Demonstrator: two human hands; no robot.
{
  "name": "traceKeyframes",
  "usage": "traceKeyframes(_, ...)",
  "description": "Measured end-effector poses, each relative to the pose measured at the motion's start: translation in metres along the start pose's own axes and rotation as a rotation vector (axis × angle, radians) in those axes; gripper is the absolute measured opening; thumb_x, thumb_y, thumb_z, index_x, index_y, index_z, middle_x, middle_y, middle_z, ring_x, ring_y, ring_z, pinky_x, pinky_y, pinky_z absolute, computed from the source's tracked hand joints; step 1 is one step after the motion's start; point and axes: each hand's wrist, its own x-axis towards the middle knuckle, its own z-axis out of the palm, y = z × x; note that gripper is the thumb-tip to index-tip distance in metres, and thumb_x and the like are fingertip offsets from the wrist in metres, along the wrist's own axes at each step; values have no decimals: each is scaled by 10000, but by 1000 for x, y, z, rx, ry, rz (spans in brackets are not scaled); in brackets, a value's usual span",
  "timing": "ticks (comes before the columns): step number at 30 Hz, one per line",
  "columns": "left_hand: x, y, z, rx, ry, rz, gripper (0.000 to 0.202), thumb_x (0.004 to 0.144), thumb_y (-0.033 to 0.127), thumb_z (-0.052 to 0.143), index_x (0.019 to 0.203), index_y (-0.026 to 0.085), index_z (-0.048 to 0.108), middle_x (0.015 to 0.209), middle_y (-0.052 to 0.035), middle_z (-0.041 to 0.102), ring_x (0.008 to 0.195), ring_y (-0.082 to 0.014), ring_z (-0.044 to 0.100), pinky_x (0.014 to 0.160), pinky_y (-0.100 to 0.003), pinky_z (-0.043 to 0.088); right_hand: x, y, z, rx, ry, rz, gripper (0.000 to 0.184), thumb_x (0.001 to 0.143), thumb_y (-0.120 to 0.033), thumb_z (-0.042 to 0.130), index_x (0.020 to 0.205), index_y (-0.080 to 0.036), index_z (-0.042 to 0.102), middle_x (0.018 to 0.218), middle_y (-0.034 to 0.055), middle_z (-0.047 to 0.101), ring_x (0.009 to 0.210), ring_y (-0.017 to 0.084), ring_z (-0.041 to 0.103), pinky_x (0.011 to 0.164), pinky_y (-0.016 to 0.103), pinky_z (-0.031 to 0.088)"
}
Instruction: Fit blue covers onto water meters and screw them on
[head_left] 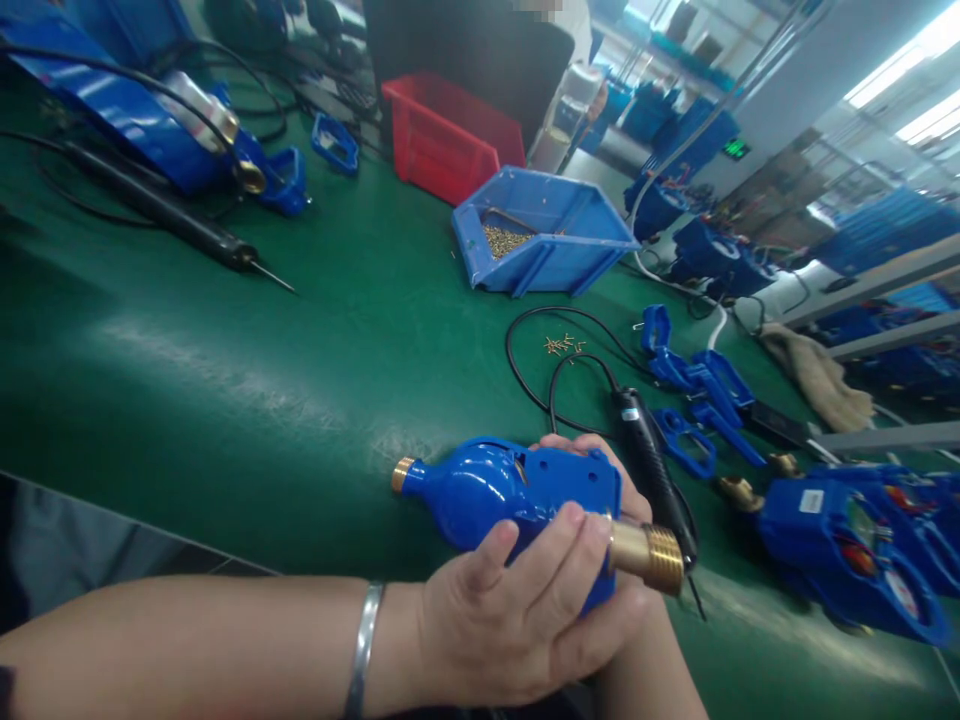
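A blue water meter (480, 490) with brass threaded ends is held between my hands, just above the front part of the bench. My left hand (525, 600), with a silver bangle at the wrist, lies across its near side, fingers against the blue body and the brass pipe (637, 550). From behind and below, my right hand (634, 490) wraps round the rectangular end; much of that hand is hidden by the meter. Close to the right hand, a black electric screwdriver (649, 460) lies on the bench with its cable looped. Several small brass screws (562, 345) lie loose beyond.
A blue bin (555, 260) holding small brass screws stands at the back, beside a red bin (442, 140). Another black screwdriver (165, 210) lies at left. Blue plastic frames (686, 445) and more meters (832, 540) occupy the right. A person is across the green bench (300, 380).
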Motion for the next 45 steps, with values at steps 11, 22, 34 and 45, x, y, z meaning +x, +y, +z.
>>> traceKeyframes(11,-1,-17,13,15,31,-58,520,727,252,700,1203,173,507,1324,-216,417,1288,-417,355,993,-534,365,14,-13,-8,78,-94,124,323,728,-452,701,924,-221,588,869,42,662,756,204,629,691,317,517)
traceKeyframes(22,19,-124,-6,-1205,32,-1081,962,365,516,865,1192,193,494,1132,-126,620,1047,-361,589,934,-513,459,48,-71,40,-141,-520,-3,675,774,-330,696,1364,-208,392,1357,74,463,1193,236,475,995,373,390)
traceKeyframes(34,-6,-179,-11,-1156,-34,-1478,739,545,535,785,1113,118,560,1126,-195,630,1187,-404,487,1002,-585,355,84,2,120,246,-144,75,963,516,-150,780,1369,-242,341,1098,53,603,944,242,606,882,412,480)
traceKeyframes(45,-6,-124,-2,310,-252,-225,413,801,291,592,1174,116,573,1237,-188,590,1185,-441,467,922,-609,364,61,-39,112,-16,-18,-178,558,613,-171,738,1145,-246,584,1345,39,439,1336,268,259,1147,451,137)
